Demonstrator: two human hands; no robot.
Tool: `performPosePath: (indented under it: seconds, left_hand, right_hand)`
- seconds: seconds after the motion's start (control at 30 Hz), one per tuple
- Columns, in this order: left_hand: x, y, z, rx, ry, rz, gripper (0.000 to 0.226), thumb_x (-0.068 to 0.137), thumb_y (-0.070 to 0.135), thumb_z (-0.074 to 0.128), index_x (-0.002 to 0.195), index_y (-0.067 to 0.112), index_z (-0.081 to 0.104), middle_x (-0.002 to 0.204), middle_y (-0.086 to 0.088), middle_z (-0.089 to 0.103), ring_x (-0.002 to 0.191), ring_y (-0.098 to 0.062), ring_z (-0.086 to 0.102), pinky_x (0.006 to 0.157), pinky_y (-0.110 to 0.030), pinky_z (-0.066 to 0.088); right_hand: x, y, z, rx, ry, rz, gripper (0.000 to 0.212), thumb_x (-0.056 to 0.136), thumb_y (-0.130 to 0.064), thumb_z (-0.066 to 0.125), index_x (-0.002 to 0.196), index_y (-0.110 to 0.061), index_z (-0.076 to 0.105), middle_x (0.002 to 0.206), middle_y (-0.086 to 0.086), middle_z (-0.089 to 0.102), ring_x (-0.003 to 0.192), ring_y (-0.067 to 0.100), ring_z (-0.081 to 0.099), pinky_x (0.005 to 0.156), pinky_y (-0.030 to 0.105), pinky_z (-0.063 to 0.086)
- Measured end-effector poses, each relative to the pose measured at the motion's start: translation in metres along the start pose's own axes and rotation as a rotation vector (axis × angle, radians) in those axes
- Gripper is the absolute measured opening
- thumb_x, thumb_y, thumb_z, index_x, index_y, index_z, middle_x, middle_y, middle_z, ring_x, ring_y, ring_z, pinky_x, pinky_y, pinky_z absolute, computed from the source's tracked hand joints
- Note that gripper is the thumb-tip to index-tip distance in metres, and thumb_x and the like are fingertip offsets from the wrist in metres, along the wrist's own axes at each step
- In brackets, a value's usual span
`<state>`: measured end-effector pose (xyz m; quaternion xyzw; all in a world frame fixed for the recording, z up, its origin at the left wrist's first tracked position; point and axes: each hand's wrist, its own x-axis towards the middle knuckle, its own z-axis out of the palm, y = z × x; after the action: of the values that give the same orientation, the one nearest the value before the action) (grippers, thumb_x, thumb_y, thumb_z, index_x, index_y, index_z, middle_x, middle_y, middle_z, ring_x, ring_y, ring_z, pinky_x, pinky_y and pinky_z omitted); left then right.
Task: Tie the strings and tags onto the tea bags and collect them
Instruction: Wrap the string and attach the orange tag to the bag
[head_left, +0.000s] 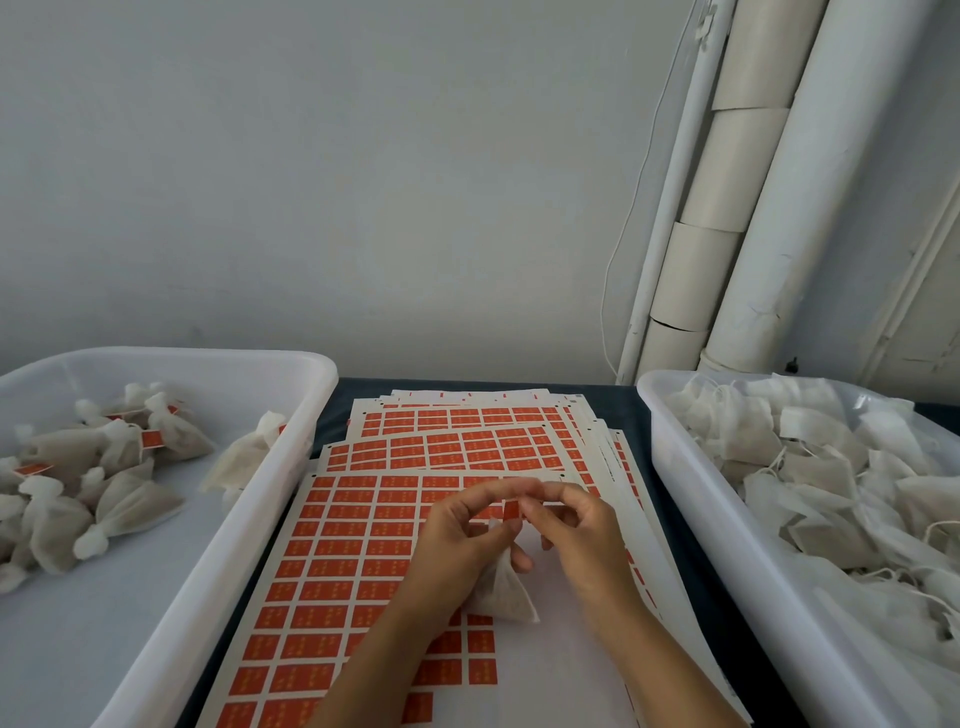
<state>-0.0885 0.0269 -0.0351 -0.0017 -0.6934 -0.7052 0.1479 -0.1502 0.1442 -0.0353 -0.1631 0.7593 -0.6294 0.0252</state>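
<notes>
The tea bag hangs between both hands above the near middle of the top sheet of tags, its gathered neck up at the fingers and its filled, wedge-shaped body drooping toward the near side. It is one pale, off-white fabric pouch with a darker fill showing through. The left hand has its fingers curled round the neck of the bag, gripping it. The right hand pinches a single small orange tag between thumb and forefinger, just beside the left fingertips; whether a string runs between tag and bag is too fine to tell.

Beneath the hands lies a fanned stack of white sheets printed with rows of orange rectangular tags; at least three sheets show their grids, with more edges under them, and the near right part of the top sheet is bare white. The stack rests on a dark table.

To the left stands one white plastic tub holding finished bags with twisted necks, several with orange tags showing; roughly a dozen can be made out, one of them lying apart near the tub's right wall. To the right stands a second white tub, heaped with flat untied bags and loose strings, too many to count.

At the far right, white pipes rise along the grey wall.
</notes>
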Motion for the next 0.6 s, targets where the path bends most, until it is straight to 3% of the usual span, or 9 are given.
performPosePath:
  seconds: [0.23, 0.3, 0.37, 0.43, 0.47, 0.53, 0.6]
  left_hand:
    - [-0.0019, 0.0046, 0.0018, 0.012, 0.0, 0.025, 0.041, 0.087, 0.003, 0.061, 0.117, 0.031, 0.061, 0.116, 0.019, 0.065, 0.062, -0.019, 0.068, 0.063, -0.025, 0.057]
    - [-0.0019, 0.0061, 0.0031, 0.006, -0.019, 0.028, 0.054, 0.085, 0.004, 0.065, 0.124, 0.038, 0.051, 0.117, 0.029, 0.06, 0.07, -0.016, 0.07, 0.064, -0.024, 0.057]
    - [-0.0017, 0.0054, 0.0034, 0.03, -0.017, 0.043, 0.058, 0.083, 0.017, 0.069, 0.129, 0.04, 0.042, 0.119, 0.033, 0.057, 0.092, -0.005, 0.067, 0.071, -0.019, 0.055]
    - [-0.003, 0.0046, 0.0026, 0.037, -0.006, 0.01, 0.054, 0.079, 0.048, 0.064, 0.128, 0.044, 0.042, 0.118, 0.028, 0.059, 0.106, 0.0, 0.061, 0.077, -0.016, 0.052]
    - [-0.0037, 0.0042, 0.0017, 0.001, -0.005, -0.04, 0.047, 0.079, 0.06, 0.056, 0.123, 0.045, 0.046, 0.114, 0.021, 0.063, 0.102, -0.005, 0.063, 0.076, -0.017, 0.052]
    - [-0.0043, 0.0038, 0.0004, -0.083, 0.01, -0.159, 0.042, 0.084, 0.063, 0.039, 0.11, 0.035, 0.057, 0.101, 0.004, 0.07, 0.084, -0.019, 0.069, 0.073, -0.025, 0.054]
    - [-0.0037, 0.0052, -0.0003, -0.058, 0.03, -0.236, 0.048, 0.084, 0.059, 0.036, 0.099, 0.023, 0.063, 0.093, -0.001, 0.072, 0.077, -0.02, 0.069, 0.069, -0.025, 0.054]
  right_hand:
    - [-0.0013, 0.0011, 0.0011, 0.065, -0.058, 0.083, 0.01, 0.085, -0.035, 0.062, 0.093, -0.03, 0.063, 0.098, -0.016, 0.065, 0.098, 0.01, 0.06, 0.088, 0.027, 0.045]
    - [-0.0031, -0.0008, 0.0016, 0.164, -0.07, 0.119, 0.016, 0.083, -0.036, 0.061, 0.094, -0.026, 0.066, 0.092, -0.015, 0.069, 0.095, 0.01, 0.063, 0.086, 0.027, 0.049]
    - [-0.0052, -0.0034, 0.0014, 0.244, -0.088, 0.134, 0.019, 0.082, -0.037, 0.061, 0.093, -0.023, 0.069, 0.087, -0.012, 0.072, 0.09, 0.013, 0.067, 0.08, 0.026, 0.053]
    - [-0.0062, -0.0045, 0.0003, 0.306, -0.113, 0.14, 0.026, 0.078, -0.039, 0.06, 0.092, -0.02, 0.069, 0.088, -0.006, 0.073, 0.089, 0.018, 0.068, 0.082, 0.031, 0.054]
    - [-0.0063, -0.0051, -0.0006, 0.33, -0.13, 0.141, 0.03, 0.075, -0.04, 0.06, 0.094, -0.019, 0.069, 0.09, -0.004, 0.073, 0.091, 0.019, 0.068, 0.085, 0.033, 0.054]
    - [-0.006, -0.0068, -0.0025, 0.343, -0.152, 0.127, 0.035, 0.072, -0.042, 0.06, 0.1, -0.021, 0.068, 0.099, -0.007, 0.071, 0.099, 0.017, 0.065, 0.094, 0.035, 0.05]
    - [-0.0049, -0.0081, -0.0042, 0.319, -0.162, 0.08, 0.038, 0.071, -0.045, 0.062, 0.101, -0.023, 0.066, 0.105, -0.012, 0.069, 0.107, 0.013, 0.061, 0.102, 0.038, 0.044]
